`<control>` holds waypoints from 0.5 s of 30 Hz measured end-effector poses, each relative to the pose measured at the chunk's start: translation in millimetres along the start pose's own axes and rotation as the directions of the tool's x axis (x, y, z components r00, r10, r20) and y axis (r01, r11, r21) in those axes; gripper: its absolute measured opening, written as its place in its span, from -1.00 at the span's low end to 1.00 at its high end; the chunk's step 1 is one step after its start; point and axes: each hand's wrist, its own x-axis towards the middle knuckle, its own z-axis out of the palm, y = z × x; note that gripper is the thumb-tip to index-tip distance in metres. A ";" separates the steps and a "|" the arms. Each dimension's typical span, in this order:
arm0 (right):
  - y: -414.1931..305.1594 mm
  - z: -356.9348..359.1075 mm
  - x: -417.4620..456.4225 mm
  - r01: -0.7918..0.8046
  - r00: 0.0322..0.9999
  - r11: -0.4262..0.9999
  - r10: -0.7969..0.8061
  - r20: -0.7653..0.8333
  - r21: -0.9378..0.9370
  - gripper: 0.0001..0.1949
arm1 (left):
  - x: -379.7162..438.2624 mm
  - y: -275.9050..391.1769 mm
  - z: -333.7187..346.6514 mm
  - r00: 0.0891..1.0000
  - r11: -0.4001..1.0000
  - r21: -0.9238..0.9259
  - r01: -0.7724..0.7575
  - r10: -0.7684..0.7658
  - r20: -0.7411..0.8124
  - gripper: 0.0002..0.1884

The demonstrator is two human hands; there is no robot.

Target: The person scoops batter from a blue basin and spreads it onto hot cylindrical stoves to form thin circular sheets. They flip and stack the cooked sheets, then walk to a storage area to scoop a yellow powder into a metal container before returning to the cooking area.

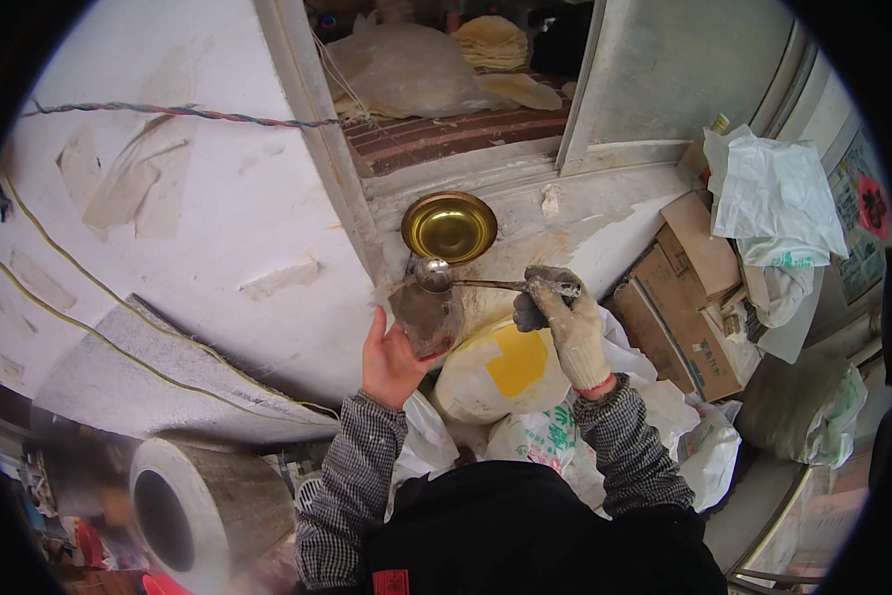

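Note:
My right hand (561, 320), in a soiled knitted work glove with a dark palm, grips the handle of a metal ladle (435, 274). The ladle's bowl is over the top edge of a dark, roughly oval piece (426, 316); whether they touch is unclear, and I cannot tell its material. My bare left hand (396, 362) supports that piece from below on its fingers, palm up. Just beyond, on the window sill, stands a round brass-coloured metal bowl (450, 227) with a shiny inside; whether it holds liquid is unclear.
An opened window shows a stack of flatbreads (492, 42) and a plastic-covered heap (409, 71) on striped cloth. Cardboard boxes (673, 320) and a white plastic bag (777, 190) lie to the right. Filled plastic bags (535, 435) sit below my hands. A large pipe (215, 506) is at lower left.

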 end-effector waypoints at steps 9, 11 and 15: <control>-0.2 3.8 1.0 0.063 0.998 0.996 -0.061 0.034 -0.061 -0.76 | -4.6 3.2 0.5 1.000 0.997 0.068 0.023 -0.024 0.015 -0.29; -0.4 4.5 0.2 0.029 0.997 0.999 -0.026 0.068 -0.044 -0.76 | -7.0 2.8 7.7 0.999 0.993 0.110 0.039 -0.038 -0.009 -0.28; -0.9 2.0 -5.0 -0.005 0.990 0.999 0.012 0.144 -0.051 -0.77 | -10.0 6.2 -1.5 0.999 0.988 0.148 0.029 -0.035 0.039 -0.26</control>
